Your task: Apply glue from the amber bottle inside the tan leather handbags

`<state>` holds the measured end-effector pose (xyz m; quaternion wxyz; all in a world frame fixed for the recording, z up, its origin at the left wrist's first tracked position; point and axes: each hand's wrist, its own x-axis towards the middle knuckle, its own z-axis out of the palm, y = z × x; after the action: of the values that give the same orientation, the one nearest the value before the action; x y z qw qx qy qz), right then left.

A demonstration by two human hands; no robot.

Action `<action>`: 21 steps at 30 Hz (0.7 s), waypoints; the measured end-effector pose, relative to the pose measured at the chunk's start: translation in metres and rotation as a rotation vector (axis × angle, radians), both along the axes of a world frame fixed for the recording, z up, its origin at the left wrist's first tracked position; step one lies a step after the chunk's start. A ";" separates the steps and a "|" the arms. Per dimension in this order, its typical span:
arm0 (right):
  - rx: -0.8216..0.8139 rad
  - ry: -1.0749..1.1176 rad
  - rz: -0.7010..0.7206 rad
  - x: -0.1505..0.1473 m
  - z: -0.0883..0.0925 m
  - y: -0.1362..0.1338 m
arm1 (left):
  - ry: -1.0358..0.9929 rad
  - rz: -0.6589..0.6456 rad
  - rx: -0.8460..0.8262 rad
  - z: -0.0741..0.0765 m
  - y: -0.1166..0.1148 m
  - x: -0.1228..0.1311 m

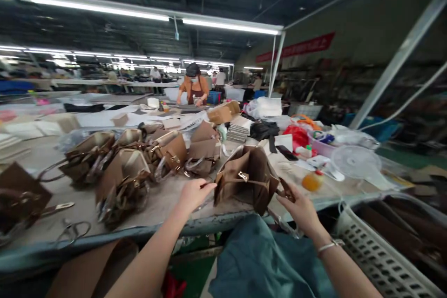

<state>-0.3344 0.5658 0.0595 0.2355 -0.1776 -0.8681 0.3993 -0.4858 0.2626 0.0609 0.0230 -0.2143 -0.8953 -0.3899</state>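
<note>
A brown handbag [232, 174] stands upright near the table's front edge, its top open toward me and a gold metal clasp [243, 177] showing on it. At its left edge is my left hand [195, 195], thumb and fingers pinched together at the side panel. My right hand [296, 207] is closed around a brown piece at the bag's right side; whether that is a strap or a flap I cannot tell. Several similar brown bags [122, 177] sit to the left, some with clear plastic wrapping about their hardware.
Scissors [73, 232] lie at the front left. Right of the bag are a phone [287, 152], an orange-yellow round object [312, 181] and a white fan-like disc [356, 163]. A white slatted basket [380, 247] stands at lower right. Across the table a person [193, 86] works.
</note>
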 end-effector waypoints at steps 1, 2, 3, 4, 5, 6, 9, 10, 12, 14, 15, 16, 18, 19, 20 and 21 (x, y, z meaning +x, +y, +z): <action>0.004 -0.003 0.006 0.002 -0.001 -0.002 | 0.000 -0.012 -0.007 0.000 -0.001 0.001; 0.018 -0.014 0.003 0.005 -0.002 -0.005 | -0.006 -0.027 -0.009 -0.001 0.000 0.004; 0.051 -0.022 -0.008 0.009 -0.002 -0.008 | -0.016 -0.046 -0.011 -0.002 0.002 0.007; 0.107 -0.020 -0.020 0.013 0.000 -0.013 | -0.029 -0.071 -0.014 -0.003 0.004 0.010; 0.179 -0.005 -0.026 0.016 0.004 -0.019 | -0.051 -0.097 -0.017 -0.005 0.008 0.014; 0.267 0.031 -0.023 0.019 0.010 -0.025 | -0.078 -0.117 -0.016 -0.007 0.012 0.017; 0.520 0.106 0.003 0.015 0.042 -0.043 | -0.164 -0.112 0.039 -0.010 0.023 0.023; 0.607 0.086 -0.008 0.009 0.055 -0.048 | -0.184 -0.094 0.066 -0.010 0.025 0.025; 0.721 -0.020 -0.001 -0.012 0.080 -0.056 | -0.174 -0.057 0.099 -0.009 0.027 0.027; 0.778 -0.131 0.092 -0.040 0.098 -0.058 | -0.044 0.023 0.124 -0.009 0.026 0.035; 0.808 -0.171 0.151 -0.055 0.104 -0.058 | 0.071 0.075 0.149 -0.012 0.025 0.041; 0.824 -0.194 0.186 -0.070 0.107 -0.056 | 0.194 0.125 0.187 -0.017 0.025 0.051; 0.837 -0.239 0.204 -0.095 0.107 -0.053 | 0.366 0.152 0.278 -0.035 0.027 0.076; 0.831 -0.258 0.190 -0.104 0.105 -0.051 | 0.323 0.109 0.312 -0.048 0.032 0.090; 0.824 -0.274 0.172 -0.111 0.101 -0.050 | 0.206 0.025 0.312 -0.061 0.038 0.104; 0.816 -0.282 0.153 -0.116 0.098 -0.048 | 0.039 -0.089 0.282 -0.075 0.045 0.115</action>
<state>-0.4501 0.5174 0.1574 0.1353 -0.0579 -0.9890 0.0117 -0.3708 0.3078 -0.0136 0.0531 -0.2559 -0.8206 -0.5082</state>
